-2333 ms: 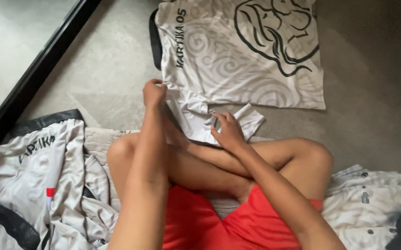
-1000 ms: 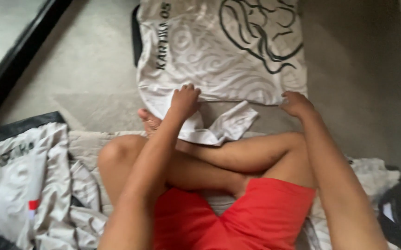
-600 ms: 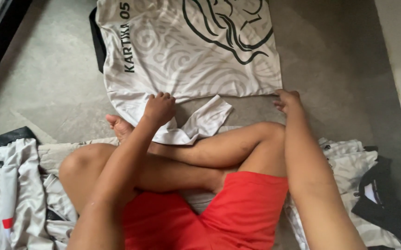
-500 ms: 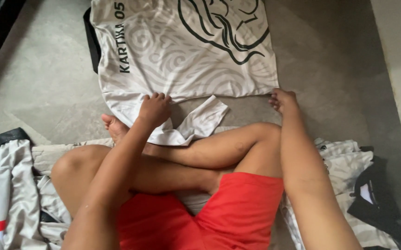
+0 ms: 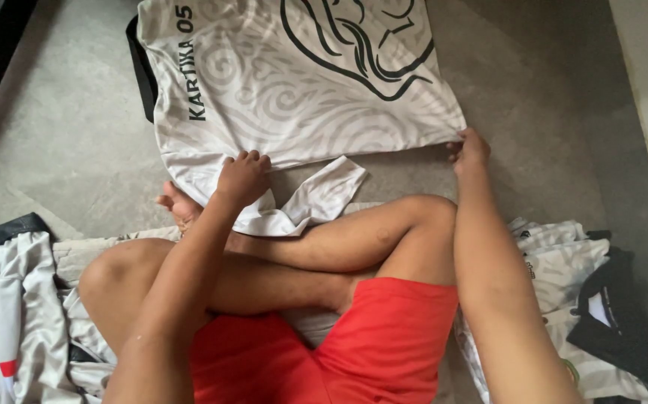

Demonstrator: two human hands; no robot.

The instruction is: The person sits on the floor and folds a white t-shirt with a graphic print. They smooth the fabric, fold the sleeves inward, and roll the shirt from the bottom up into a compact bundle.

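White jersey (image 5: pixel 294 82) lies flat on the floor (image 5: pixel 54 150); your right hand (image 5: pixel 472 148) has moved out to pinch its corner, left hand (image 5: pixel 243 178) grip closed on the hem, spreading it wider

jersey (image 5: pixel 294 82) on floor (image 5: pixel 62 142), garments (image 5: pixel 9 314) left, right

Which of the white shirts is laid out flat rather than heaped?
The shirt in front, spread on the floor, with both hands, left and right, on its near edge. Those at either side lie crumpled.
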